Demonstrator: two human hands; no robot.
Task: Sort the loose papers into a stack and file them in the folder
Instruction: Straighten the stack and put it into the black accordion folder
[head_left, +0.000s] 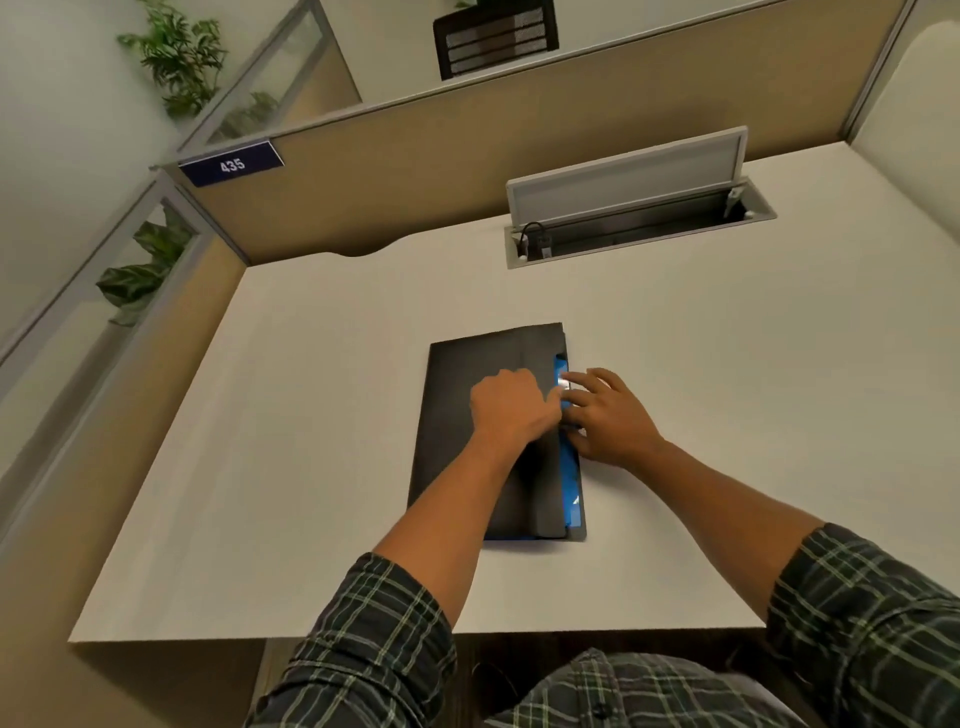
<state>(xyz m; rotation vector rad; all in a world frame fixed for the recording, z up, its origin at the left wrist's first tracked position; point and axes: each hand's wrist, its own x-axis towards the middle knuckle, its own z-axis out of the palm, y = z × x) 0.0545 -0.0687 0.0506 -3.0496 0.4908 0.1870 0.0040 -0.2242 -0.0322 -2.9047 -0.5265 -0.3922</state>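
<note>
A black folder (467, 374) lies flat on the middle of the white desk (311, 415). A strip of blue paper (570, 478) shows along its right edge, under the black flap. My left hand (511, 408) rests palm down on the folder's cover, fingers curled toward the right edge. Beside that edge my right hand (608, 415) has its fingers spread, and its fingertips touch the flap's edge and a small white clasp or tab (564, 383). No loose papers are visible on the desk.
An open cable hatch (639, 228) with a raised lid sits in the desk at the back right. Tan cubicle partitions (467, 156) enclose the desk at the back and left, with a "435" sign (231, 164). Plants (176, 57) stand beyond the left partition.
</note>
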